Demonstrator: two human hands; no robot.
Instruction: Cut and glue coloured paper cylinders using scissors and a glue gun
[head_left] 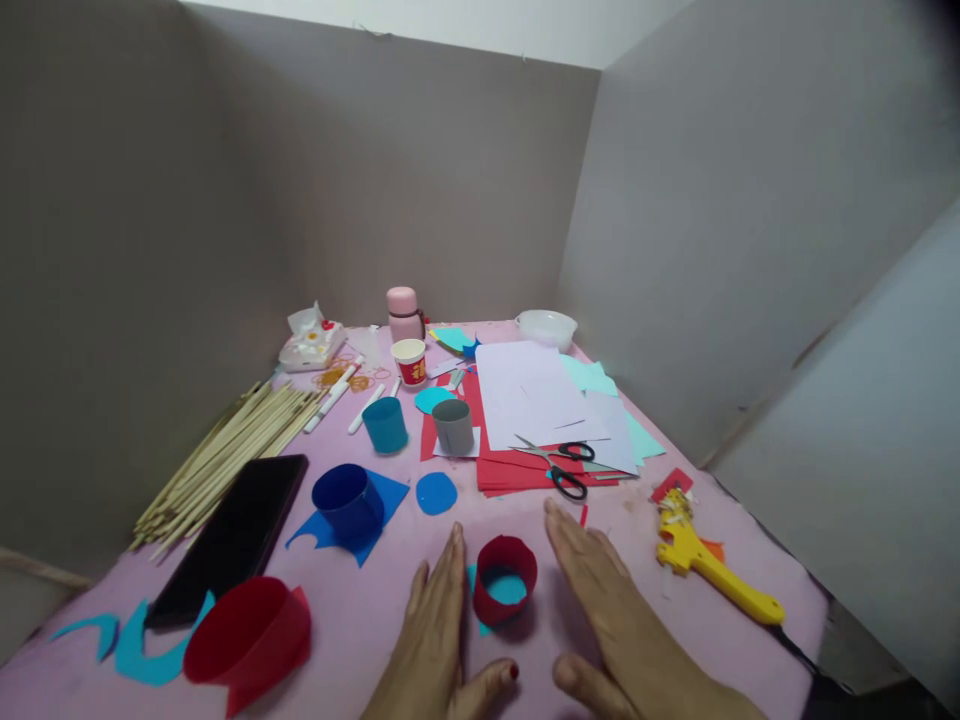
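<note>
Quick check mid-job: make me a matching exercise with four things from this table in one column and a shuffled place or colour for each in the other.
Things
1. Small red ring
2. Scissors
3. Glue gun
4. Phone

Places or colours
A. Yellow
B. Beside the sticks
C. Between the left hand and right hand
D. Black-handled

Pairs: 1-C, 2-D, 3-A, 4-B
</note>
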